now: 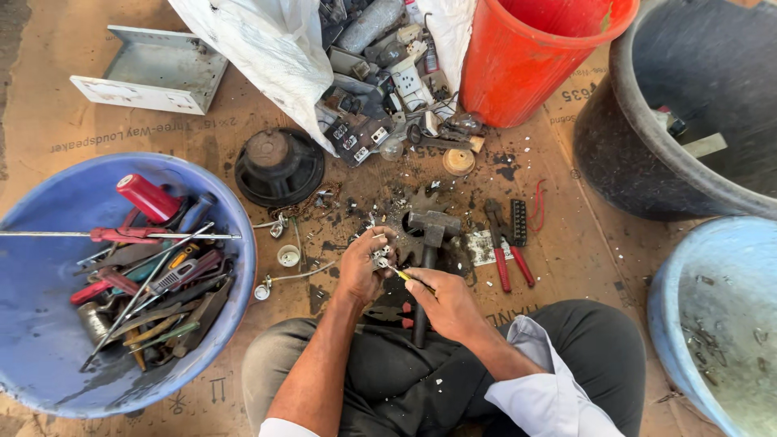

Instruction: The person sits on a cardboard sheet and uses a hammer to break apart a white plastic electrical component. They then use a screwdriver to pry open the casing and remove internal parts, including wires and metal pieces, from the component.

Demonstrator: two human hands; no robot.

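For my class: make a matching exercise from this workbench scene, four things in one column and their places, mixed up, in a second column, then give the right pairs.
1 hammer
2 red-handled pliers
3 speaker cone
4 screwdriver

A in the right hand, tip at the small part in the left hand
B right of the hammer
C just ahead of the hands
D beside the white sack

Pairs: 1-C, 2-B, 3-D, 4-A

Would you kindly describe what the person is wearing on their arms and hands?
Both hands, left and right, are bare: no gloves, and no rings or watch that I can make out. The forearms are uncovered too. White sleeves are pushed up towards the elbows, the right one showing a loose, open cuff.
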